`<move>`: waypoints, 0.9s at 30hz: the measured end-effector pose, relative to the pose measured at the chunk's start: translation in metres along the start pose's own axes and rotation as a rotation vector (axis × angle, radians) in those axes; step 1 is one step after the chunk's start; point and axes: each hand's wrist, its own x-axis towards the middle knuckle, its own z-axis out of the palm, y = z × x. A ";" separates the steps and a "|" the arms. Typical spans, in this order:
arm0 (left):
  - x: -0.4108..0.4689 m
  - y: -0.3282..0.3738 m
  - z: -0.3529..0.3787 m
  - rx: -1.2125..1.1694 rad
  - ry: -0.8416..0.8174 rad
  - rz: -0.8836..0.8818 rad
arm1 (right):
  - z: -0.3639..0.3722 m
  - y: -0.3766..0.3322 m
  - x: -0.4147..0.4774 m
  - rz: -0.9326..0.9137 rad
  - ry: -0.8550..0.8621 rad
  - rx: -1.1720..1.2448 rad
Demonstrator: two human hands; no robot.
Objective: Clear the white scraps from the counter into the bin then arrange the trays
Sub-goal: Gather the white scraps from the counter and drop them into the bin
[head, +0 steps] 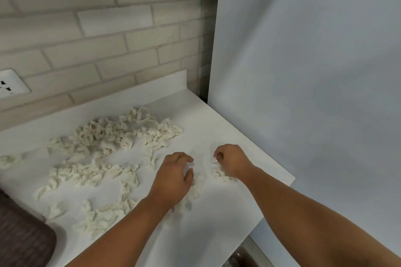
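Observation:
Many curly white scraps (pixel 112 136) lie scattered over the white counter (pixel 217 219), thickest toward the back left. My left hand (pixel 173 175) rests palm down near the counter's right part, its curled fingers over a few white scraps (pixel 196 186). Just to the right, my right hand (pixel 232 160) grips a small bunch of white scraps (pixel 218 171) under its curled fingers, close to the counter's right edge. No bin and no tray can be made out for certain.
A tall grey panel (pixel 303 71) rises along the counter's right edge. A brick wall (pixel 97 28) with a white socket (pixel 10 84) backs the counter. A dark ribbed object (pixel 21 234) sits at the front left. Something metallic (pixel 243 256) shows below the front right corner.

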 end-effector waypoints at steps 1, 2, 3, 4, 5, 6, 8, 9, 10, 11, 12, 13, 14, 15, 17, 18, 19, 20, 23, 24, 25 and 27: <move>0.003 -0.001 0.000 -0.006 0.005 0.001 | -0.001 -0.002 0.003 -0.003 0.034 0.025; 0.006 -0.001 0.001 -0.013 0.013 -0.002 | -0.003 -0.003 0.005 -0.006 0.071 0.056; 0.009 0.001 0.001 -0.023 0.022 -0.005 | -0.005 -0.005 0.006 -0.001 0.102 0.095; 0.012 0.001 0.003 -0.034 0.032 -0.004 | -0.007 -0.006 0.006 0.006 0.125 0.145; 0.014 0.003 0.005 -0.049 0.033 0.002 | -0.011 -0.008 0.006 0.012 0.139 0.201; 0.016 0.006 0.008 -0.067 0.024 0.010 | -0.014 -0.009 0.004 0.012 0.149 0.250; 0.018 0.011 0.015 -0.099 -0.027 0.037 | -0.022 -0.010 0.002 -0.002 0.188 0.282; 0.018 0.015 0.019 -0.109 -0.063 0.055 | -0.025 -0.010 0.000 -0.011 0.219 0.280; 0.019 0.019 0.025 -0.112 -0.092 0.080 | -0.028 -0.009 -0.002 -0.010 0.248 0.286; 0.019 0.024 0.030 -0.107 -0.117 0.103 | -0.031 -0.008 -0.005 0.003 0.265 0.304; 0.019 0.029 0.035 -0.096 -0.135 0.125 | -0.033 -0.006 -0.009 0.024 0.272 0.326; 0.019 0.035 0.040 -0.078 -0.157 0.136 | -0.036 -0.003 -0.013 0.050 0.268 0.350; 0.019 0.040 0.046 -0.049 -0.171 0.148 | -0.038 0.000 -0.018 0.075 0.266 0.375; 0.020 0.045 0.051 -0.013 -0.184 0.155 | -0.039 0.004 -0.023 0.099 0.272 0.391; 0.020 0.053 0.061 0.069 -0.202 0.168 | -0.041 0.015 -0.033 0.131 0.304 0.354; 0.021 0.057 0.066 0.108 -0.199 0.176 | -0.041 0.022 -0.039 0.139 0.319 0.309; 0.021 0.062 0.069 0.141 -0.204 0.174 | -0.041 0.028 -0.046 0.151 0.329 0.279; 0.021 0.067 0.073 0.156 -0.215 0.166 | -0.041 0.034 -0.053 0.169 0.333 0.271; 0.021 0.082 0.078 0.254 -0.302 0.147 | -0.043 0.050 -0.078 0.234 0.313 0.313; 0.021 0.085 0.081 0.281 -0.332 0.143 | -0.043 0.056 -0.086 0.250 0.305 0.324; 0.019 0.090 0.081 0.277 -0.392 0.110 | -0.043 0.062 -0.096 0.262 0.302 0.334; 0.019 0.094 0.086 0.206 -0.398 0.055 | -0.046 0.073 -0.114 0.292 0.309 0.369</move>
